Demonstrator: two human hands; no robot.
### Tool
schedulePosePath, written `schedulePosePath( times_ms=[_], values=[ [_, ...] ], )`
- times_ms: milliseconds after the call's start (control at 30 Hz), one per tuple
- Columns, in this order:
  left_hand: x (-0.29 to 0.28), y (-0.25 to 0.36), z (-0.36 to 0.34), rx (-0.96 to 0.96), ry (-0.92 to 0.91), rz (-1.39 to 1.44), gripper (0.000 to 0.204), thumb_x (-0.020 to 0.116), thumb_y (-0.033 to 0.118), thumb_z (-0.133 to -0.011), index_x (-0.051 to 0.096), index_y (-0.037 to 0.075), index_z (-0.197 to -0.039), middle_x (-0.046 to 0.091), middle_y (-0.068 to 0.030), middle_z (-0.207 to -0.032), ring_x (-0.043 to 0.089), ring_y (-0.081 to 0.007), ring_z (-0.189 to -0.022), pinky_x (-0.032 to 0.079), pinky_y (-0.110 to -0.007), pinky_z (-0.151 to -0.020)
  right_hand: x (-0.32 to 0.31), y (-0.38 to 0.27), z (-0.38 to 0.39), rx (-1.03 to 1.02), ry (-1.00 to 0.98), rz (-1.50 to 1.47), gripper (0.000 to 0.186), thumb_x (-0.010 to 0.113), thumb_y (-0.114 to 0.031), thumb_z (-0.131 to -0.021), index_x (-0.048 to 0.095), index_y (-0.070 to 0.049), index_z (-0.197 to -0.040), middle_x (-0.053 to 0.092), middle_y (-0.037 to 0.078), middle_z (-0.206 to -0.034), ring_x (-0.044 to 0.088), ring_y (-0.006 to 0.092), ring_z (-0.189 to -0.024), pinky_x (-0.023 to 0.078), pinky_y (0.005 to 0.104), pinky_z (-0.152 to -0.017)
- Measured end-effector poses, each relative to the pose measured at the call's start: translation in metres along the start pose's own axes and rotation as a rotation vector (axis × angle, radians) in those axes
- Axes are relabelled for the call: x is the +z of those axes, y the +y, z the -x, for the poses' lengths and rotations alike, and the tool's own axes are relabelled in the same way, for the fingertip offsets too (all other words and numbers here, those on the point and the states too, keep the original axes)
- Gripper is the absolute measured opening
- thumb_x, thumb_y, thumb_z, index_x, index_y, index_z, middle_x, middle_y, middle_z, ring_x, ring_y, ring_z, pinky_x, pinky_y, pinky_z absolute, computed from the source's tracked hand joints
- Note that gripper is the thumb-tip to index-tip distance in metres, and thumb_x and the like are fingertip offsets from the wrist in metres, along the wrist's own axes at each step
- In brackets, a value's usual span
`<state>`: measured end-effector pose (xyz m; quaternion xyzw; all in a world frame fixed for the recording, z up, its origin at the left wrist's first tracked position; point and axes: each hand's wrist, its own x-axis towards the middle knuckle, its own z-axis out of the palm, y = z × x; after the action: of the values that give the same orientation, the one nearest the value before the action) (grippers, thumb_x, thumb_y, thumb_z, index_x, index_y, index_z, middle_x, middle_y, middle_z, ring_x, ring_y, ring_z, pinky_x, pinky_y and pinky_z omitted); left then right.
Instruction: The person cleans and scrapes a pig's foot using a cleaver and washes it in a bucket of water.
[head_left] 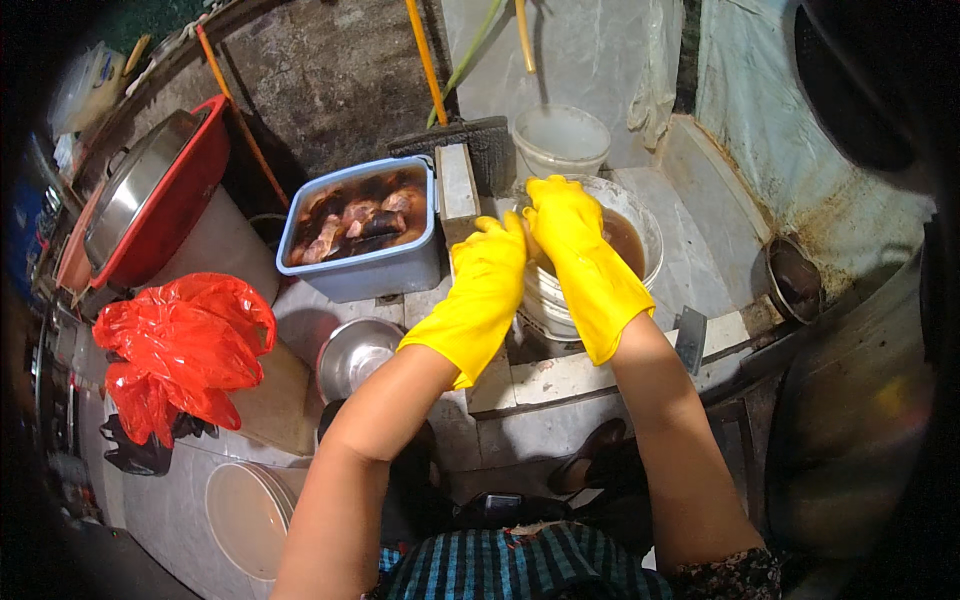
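Observation:
Both my hands wear long yellow rubber gloves and come together over a white bucket (655, 232) of murky brown liquid. My left hand (490, 265) is at the bucket's left rim, its bent fingers pointing toward the other glove. Curled over the bucket's near left part is my right hand (568, 220), its fingers bent downward. Between the gloves a small brownish patch shows; I cannot make out whether it is a held thing or the liquid. To the left stands a blue-grey square tub (360, 283) with chunks of raw meat (378, 222) in dark reddish liquid.
An empty white bucket (562, 140) stands behind. A low tiled ledge (560, 378) runs in front of me. A steel bowl (358, 352), red plastic bag (190, 340), pale round tub (245, 520) and red basin (190, 190) with a steel lid (140, 190) are leftward.

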<state>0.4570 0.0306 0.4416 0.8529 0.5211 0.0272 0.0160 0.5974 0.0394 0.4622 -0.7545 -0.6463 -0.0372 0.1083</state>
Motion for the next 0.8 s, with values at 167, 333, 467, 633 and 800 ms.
schedulePosePath(
  times_ms=[167, 333, 467, 633, 800],
  values=[
    [0.009, -0.027, 0.001, -0.016, -0.006, 0.091, 0.056, 0.077, 0.025, -0.079, 0.056, 0.006, -0.128, 0.069, -0.021, -0.119, 0.069, -0.0406, -0.109, 0.055, -0.049, -0.093, 0.039, 0.049, -0.005, 0.284, 0.451, -0.44, 0.047, 0.074, -0.035, -0.087, 0.068, -0.01, -0.127, 0.068, 0.02, -0.129, 0.065, 0.0406, -0.119, 0.054, 0.0505, -0.098],
    [-0.006, -0.011, 0.004, -0.003, -0.075, 0.14, 0.059, 0.08, 0.028, -0.077, 0.058, 0.008, -0.128, 0.068, -0.0217, -0.124, 0.067, -0.0407, -0.115, 0.054, -0.047, -0.098, 0.047, 0.117, 0.025, 0.375, -0.405, -0.055, 0.059, 0.068, -0.047, -0.092, 0.062, -0.016, -0.142, 0.063, 0.015, -0.142, 0.059, 0.0367, -0.132, 0.046, 0.0495, -0.109],
    [-0.02, -0.007, 0.003, 0.0, -0.152, 0.161, 0.056, 0.082, 0.027, -0.074, 0.063, 0.006, -0.124, 0.07, -0.0198, -0.122, 0.068, -0.038, -0.115, 0.054, -0.046, -0.098, 0.038, 0.104, 0.034, 0.234, -0.579, 0.001, 0.054, 0.075, -0.035, -0.087, 0.067, -0.012, -0.136, 0.064, 0.015, -0.14, 0.059, 0.0361, -0.131, 0.047, 0.0462, -0.108],
    [-0.032, -0.022, 0.005, -0.027, -0.19, 0.147, 0.051, 0.08, 0.029, -0.076, 0.067, 0.006, -0.12, 0.073, -0.0211, -0.116, 0.07, -0.0369, -0.112, 0.055, -0.046, -0.096, -0.004, 0.041, 0.061, 0.237, 0.137, -0.607, 0.048, 0.073, -0.033, -0.088, 0.068, -0.01, -0.129, 0.068, 0.019, -0.128, 0.062, 0.0392, -0.123, 0.048, 0.0458, -0.106],
    [-0.025, -0.013, -0.006, -0.008, -0.211, 0.154, 0.048, 0.078, 0.027, -0.077, 0.068, 0.007, -0.12, 0.073, -0.0209, -0.116, 0.07, -0.0373, -0.111, 0.055, -0.046, -0.095, 0.013, -0.012, 0.052, -0.028, 0.186, -0.375, 0.038, 0.076, -0.03, -0.086, 0.074, -0.01, -0.119, 0.073, 0.017, -0.12, 0.069, 0.0395, -0.113, 0.055, 0.0504, -0.096]
  ],
)
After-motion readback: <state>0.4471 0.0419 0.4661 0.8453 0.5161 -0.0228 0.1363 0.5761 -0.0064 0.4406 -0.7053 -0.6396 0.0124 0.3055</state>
